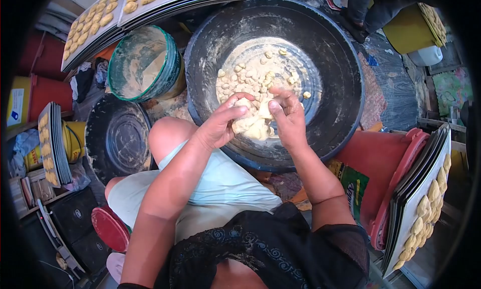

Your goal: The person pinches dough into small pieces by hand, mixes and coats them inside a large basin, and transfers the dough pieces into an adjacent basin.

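Both forearms reach forward, hands (pixel 224 122) (pixel 289 117) close together (fingers (pixel 240 110) curled inward)

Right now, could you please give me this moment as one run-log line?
left hand: holding dough | right hand: fingers on dough | small pieces: in black tub below

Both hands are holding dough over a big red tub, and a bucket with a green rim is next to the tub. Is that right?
Not quite: the big tub is black, not red, as the head view shows. The left hand and right hand do hold dough over it, and the green-rimmed bucket is next to it.
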Motion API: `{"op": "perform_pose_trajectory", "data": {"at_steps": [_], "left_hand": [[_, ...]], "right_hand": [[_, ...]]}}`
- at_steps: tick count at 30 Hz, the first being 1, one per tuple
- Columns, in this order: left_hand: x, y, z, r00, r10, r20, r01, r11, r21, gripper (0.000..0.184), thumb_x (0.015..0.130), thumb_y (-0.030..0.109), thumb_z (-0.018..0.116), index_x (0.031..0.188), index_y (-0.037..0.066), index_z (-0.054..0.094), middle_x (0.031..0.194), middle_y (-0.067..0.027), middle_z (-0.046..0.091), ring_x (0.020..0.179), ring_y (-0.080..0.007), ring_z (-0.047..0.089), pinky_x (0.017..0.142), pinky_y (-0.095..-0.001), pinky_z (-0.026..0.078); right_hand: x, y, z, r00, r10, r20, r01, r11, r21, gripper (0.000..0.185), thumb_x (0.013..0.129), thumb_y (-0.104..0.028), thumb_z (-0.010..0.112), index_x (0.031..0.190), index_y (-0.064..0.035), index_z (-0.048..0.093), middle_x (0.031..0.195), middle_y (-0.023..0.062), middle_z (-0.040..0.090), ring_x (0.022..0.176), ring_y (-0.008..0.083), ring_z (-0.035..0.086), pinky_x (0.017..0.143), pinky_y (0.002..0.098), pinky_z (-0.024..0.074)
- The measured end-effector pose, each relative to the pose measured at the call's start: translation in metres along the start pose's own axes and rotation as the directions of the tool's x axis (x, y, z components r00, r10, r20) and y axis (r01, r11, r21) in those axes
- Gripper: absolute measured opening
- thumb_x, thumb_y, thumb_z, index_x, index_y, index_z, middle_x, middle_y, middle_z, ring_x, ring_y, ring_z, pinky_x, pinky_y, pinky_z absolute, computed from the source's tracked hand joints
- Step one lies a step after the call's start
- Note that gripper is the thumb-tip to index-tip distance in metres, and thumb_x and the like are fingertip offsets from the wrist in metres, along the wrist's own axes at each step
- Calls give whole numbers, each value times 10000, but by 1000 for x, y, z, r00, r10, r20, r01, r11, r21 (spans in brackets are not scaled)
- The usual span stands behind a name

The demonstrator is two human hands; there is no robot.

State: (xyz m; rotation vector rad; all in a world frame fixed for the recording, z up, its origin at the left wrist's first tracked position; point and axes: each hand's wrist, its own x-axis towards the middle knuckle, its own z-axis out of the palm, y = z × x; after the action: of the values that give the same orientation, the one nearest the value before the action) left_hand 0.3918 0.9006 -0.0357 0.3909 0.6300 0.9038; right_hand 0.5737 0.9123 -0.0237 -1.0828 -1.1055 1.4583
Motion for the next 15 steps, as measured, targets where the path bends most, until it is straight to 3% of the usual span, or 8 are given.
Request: {"op": "perform_pose_trajectory", "data": {"at_steps": [2, 4, 5, 8, 10, 11, 14, 15], "left_hand": [[-1, -2, 5, 1000, -7, 31, 7, 1000, 1, 378, 840, 78, 619, 1193, 92, 484, 1089, -98, 567, 1029, -186, 591, 852, -325, 525], [0, -5, 2, 999, -44, 22, 38, 977, 211, 393, 828, 91, 633, 1193, 88, 486, 1092, -103, 568, 1028, -195, 594, 865, -334, 520], [1, -6, 0, 998, -62, 16, 54, 948, 312, 401, 822, 98, 640, 1193, 86, 487, 1093, -106, 568, 1028, -200, 596, 871, -338, 518], [-1, -2, 2, 993, -117, 25, 115, 990, 76, 404, 817, 94, 636, 1194, 82, 492, 1083, -113, 569, 1032, -203, 593, 873, -344, 519], [2, -2, -5, 996, -84, 25, 85, 996, -7, 416, 814, 85, 628, 1203, 84, 481, 1088, -116, 566, 1030, -201, 594, 866, -337, 525], [3, -3, -7, 997, -68, 28, 69, 996, -48, 422, 813, 81, 623, 1207, 84, 475, 1090, -118, 564, 1028, -200, 594, 862, -334, 528], [3, -1, 4, 998, -28, -55, 20, 990, -139, 503, 779, 94, 650, 1240, 99, 449, 1048, -115, 592, 984, -227, 623, 839, -357, 550], [3, -1, 3, 998, -15, -54, 11, 997, -72, 496, 784, 79, 637, 1240, 101, 444, 1076, -119, 577, 989, -226, 618, 843, -353, 548]], "right_hand": [[-3, -4, 1, 1000, 23, -16, -23, 999, -37, 162, 928, -98, 565, 1058, -11, 604, 965, 59, 606, 858, 95, 549, 786, 225, 443], [-5, -4, -1, 998, -46, -38, 38, 981, -188, 156, 936, -132, 566, 998, -4, 631, 965, 54, 608, 841, 100, 551, 788, 236, 448], [-4, -6, -13, 999, 5, -43, -10, 994, -110, 159, 921, -147, 588, 983, -10, 639, 982, 55, 598, 851, 107, 553, 796, 248, 449], [6, -12, -46, 999, -22, 45, 29, 987, -156, 183, 862, -188, 659, 954, -30, 657, 1028, 67, 564, 888, 125, 554, 811, 282, 455], [9, -23, -43, 939, -209, 275, 324, 806, -495, 223, 806, -208, 712, 955, -49, 666, 1055, 83, 534, 921, 131, 551, 812, 303, 457], [4, -31, -40, 906, -141, 399, 356, 765, -537, 327, 732, -195, 763, 1019, -78, 659, 1091, 104, 491, 999, 165, 541, 831, 329, 455], [-16, -27, -14, 902, -112, 416, 364, 714, -598, 370, 751, -154, 754, 1092, -78, 633, 1074, 108, 532, 966, 193, 569, 815, 330, 473], [-17, -17, -15, 931, -101, 350, 275, 824, -495, 361, 766, -138, 739, 1102, -70, 623, 1050, 106, 550, 947, 199, 576, 812, 327, 479]]}}
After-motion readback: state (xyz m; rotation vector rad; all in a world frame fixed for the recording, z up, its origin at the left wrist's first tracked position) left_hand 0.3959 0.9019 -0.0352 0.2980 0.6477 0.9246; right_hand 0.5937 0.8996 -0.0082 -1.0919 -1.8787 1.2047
